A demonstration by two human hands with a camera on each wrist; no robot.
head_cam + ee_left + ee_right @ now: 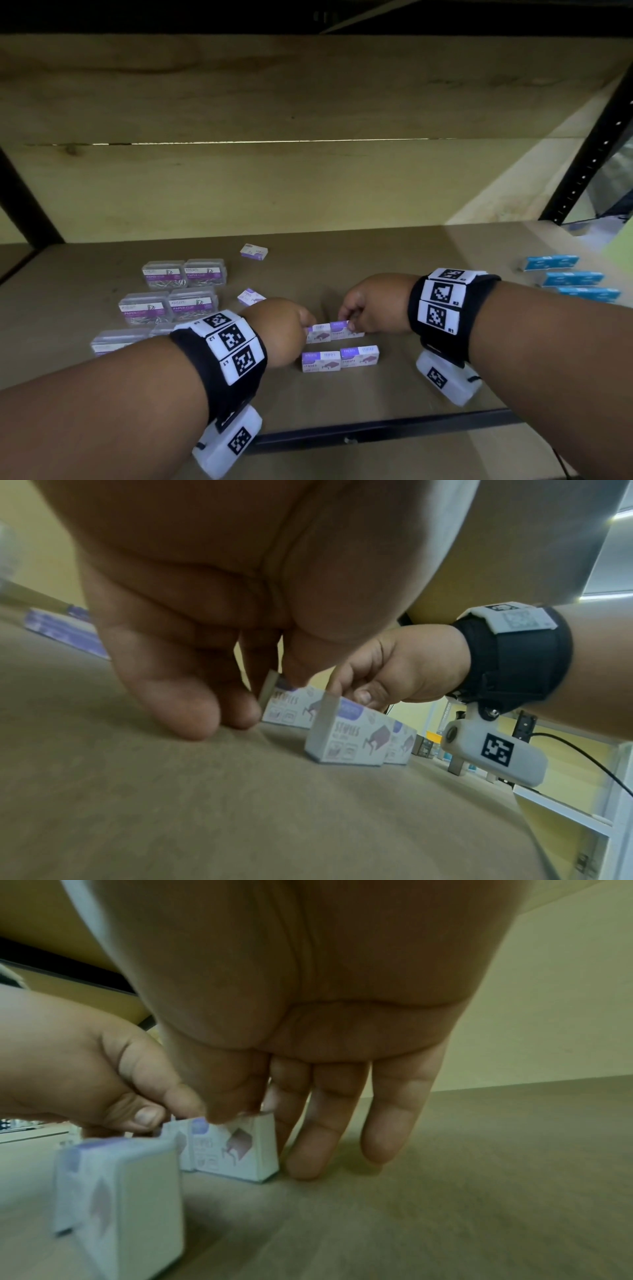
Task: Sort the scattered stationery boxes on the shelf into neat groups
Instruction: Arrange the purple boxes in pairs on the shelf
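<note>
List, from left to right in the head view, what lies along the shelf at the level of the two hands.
Clear paper clip boxes → left hand → the two staple boxes that the hands hold → right hand → blue boxes.

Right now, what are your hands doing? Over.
Left hand and right hand each pinch one staples box, side by side. Two loose staples boxes behind. Nothing blocking.

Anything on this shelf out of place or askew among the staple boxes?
Yes. Two staple boxes lie apart from the staple group at the hands: one far back on the shelf, one beside the paper clip boxes. Both sit skewed. No spill or damage is visible.
</note>
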